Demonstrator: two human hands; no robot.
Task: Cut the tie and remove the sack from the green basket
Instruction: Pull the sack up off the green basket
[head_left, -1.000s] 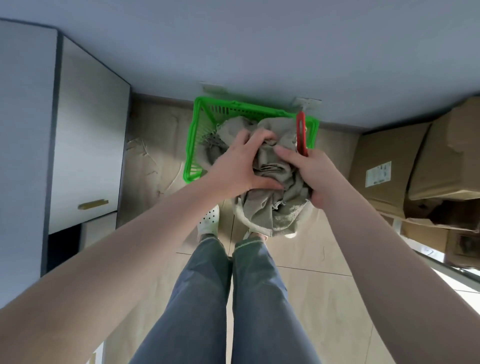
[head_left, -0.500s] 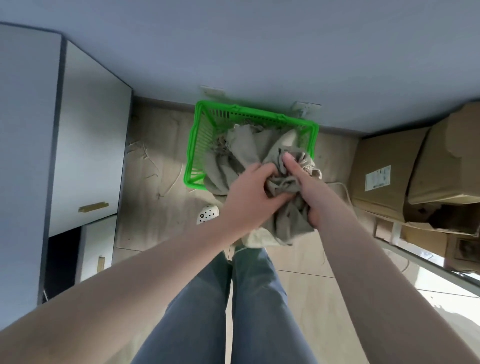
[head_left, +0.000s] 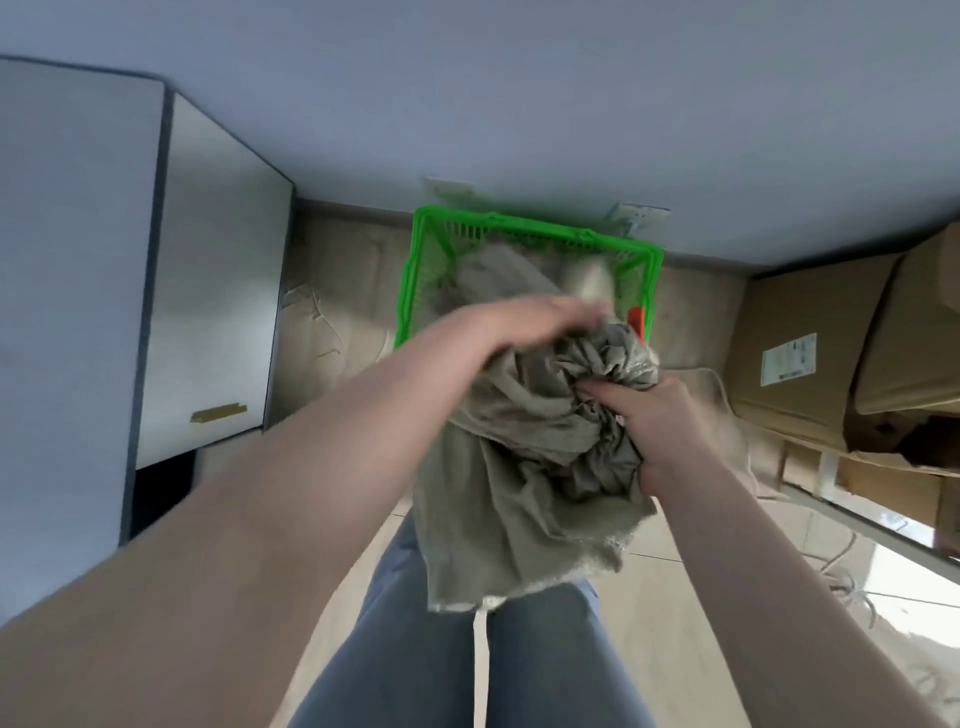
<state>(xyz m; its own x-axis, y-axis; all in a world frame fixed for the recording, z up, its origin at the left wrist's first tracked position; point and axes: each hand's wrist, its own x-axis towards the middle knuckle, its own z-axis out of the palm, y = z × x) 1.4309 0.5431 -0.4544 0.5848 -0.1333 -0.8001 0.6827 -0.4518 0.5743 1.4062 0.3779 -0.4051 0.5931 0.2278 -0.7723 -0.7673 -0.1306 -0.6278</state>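
Note:
A green plastic basket (head_left: 415, 270) stands on the floor by the wall, with grey cloth still lying inside it. A crumpled grey-beige sack (head_left: 524, 467) hangs in front of my legs, lifted above the basket's near edge. My right hand (head_left: 649, 421) grips the bunched top of the sack. My left hand (head_left: 540, 319) is blurred and lies over the sack's upper left side, fingers stretched toward the basket. A red tool (head_left: 637, 318) peeks out just behind the bunched cloth; who holds it is hidden.
A white cabinet (head_left: 218, 291) with a brass handle stands at the left. Cardboard boxes (head_left: 831, 353) are stacked at the right, with cables on the floor near them. My jeans-clad legs (head_left: 467, 649) are below the sack.
The sack has come up and toward me out of the basket. My left hand has slid off the bunch and reached forward; my right hand still grips the cloth.

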